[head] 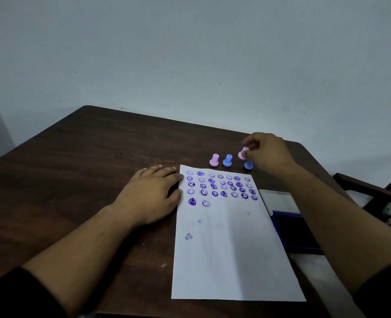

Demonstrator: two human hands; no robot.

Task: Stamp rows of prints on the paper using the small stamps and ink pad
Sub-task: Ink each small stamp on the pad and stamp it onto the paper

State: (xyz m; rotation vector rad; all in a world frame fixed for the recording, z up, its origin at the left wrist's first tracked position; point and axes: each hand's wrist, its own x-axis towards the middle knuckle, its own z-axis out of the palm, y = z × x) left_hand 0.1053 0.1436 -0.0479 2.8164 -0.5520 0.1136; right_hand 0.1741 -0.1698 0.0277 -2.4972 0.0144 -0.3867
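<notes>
From the head view, the paper lies on the dark wooden worktop, toward its right side, with four full rows of purple prints across its far end and a fifth row begun with only two marks at the left — so by my reading the job is under halfway, the near part of the sheet being bare apart from a few faint smudges. The left hand lies flat, fingers together, on the worktop, touching the paper's left edge. The right hand is pinched on a pink stamp, held above a blue stamp beyond the paper's far edge; another pink stamp and a second blue one stand just beside them. The ink pad sits open along the paper's right edge, partly hidden by the right forearm. Behind the worktop rises a plain pale wall — the light is dim.
</notes>
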